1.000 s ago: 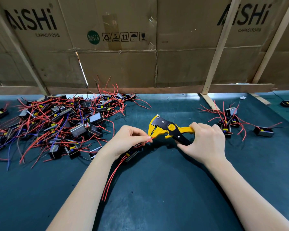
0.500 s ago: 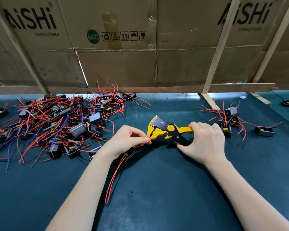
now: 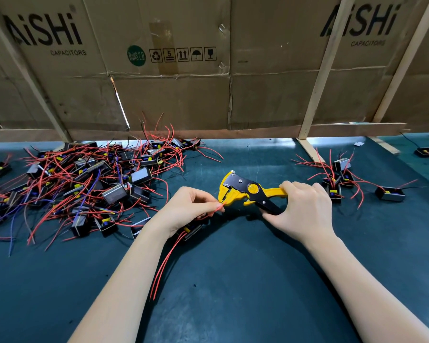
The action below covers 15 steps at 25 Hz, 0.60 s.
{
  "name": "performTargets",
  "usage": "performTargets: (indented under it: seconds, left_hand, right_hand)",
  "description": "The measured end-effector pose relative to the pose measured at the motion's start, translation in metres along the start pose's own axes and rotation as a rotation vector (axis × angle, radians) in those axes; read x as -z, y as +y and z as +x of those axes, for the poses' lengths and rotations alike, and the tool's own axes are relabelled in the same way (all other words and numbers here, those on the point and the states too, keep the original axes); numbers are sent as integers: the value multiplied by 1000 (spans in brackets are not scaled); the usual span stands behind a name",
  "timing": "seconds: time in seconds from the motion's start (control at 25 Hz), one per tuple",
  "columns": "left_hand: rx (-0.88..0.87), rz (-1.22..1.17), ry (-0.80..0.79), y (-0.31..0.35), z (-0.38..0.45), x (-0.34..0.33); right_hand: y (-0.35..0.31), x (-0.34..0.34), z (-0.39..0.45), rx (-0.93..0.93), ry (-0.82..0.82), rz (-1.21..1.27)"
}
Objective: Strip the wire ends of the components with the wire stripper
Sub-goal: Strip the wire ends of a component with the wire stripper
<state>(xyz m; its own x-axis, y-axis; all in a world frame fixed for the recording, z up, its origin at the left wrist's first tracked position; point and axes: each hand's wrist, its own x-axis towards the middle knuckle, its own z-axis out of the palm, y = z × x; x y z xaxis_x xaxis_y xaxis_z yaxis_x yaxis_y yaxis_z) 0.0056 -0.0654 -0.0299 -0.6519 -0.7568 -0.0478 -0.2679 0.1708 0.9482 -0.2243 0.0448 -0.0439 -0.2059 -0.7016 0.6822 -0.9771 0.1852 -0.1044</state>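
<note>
Wire stripper (image 3: 248, 193), yellow and black, is held above the dark green worktop (image 3: 233, 280) near its centre, its head pointing toward the person's left. Right hand (image 3: 305, 209) grips the handles, fingers curled around them from above with the thumb on the lower black handle. Left hand (image 3: 188, 209) pinches a red wire end (image 3: 220, 207) between thumb and fingertips and holds it at the mouth of the stripper head; whether the tip sits fully inside the blades cannot be told. Held component (image 3: 191, 230), a small dark block with a yellow part, hangs under the left hand and is mostly hidden by the wrist. Two further red leads (image 3: 166, 263) run from it down toward the near edge, alongside the left forearm. Large pile of components (image 3: 84, 184), dark blocks tangled with red and some blue wires, covers the left portion of the worktop, well apart from the stripper. Smaller group of components (image 3: 337, 179) lies to the right, just beyond the right hand, with one component (image 3: 389, 193) lying a little apart at the right of the group. Another lone unit (image 3: 424, 152) sits at the far right edge. Cardboard panels (image 3: 171, 95) printed "AiSHi CAPACITORS" form the back wall behind the worktop, braced by wooden battens (image 3: 325, 68).
</note>
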Motion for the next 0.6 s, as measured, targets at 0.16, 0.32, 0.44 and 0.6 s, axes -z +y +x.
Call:
performTargets:
  seconds: [0.16,0.32,0.44,0.6]
  left_hand:
    - [36,-55,9,1,0,-1]
    - [64,-86,44,3,1,-4]
    - [-3,-61,28,5,1,-11]
    - [-31,-159,93,8,3,-14]
  right_hand:
    - [0,1,0,-17,-8,-11]
    - [-1,1,-1,-9,15,-23]
    - [-2,1,-2,-4,45,-29]
    - [-6,1,-2,-96,-43,44]
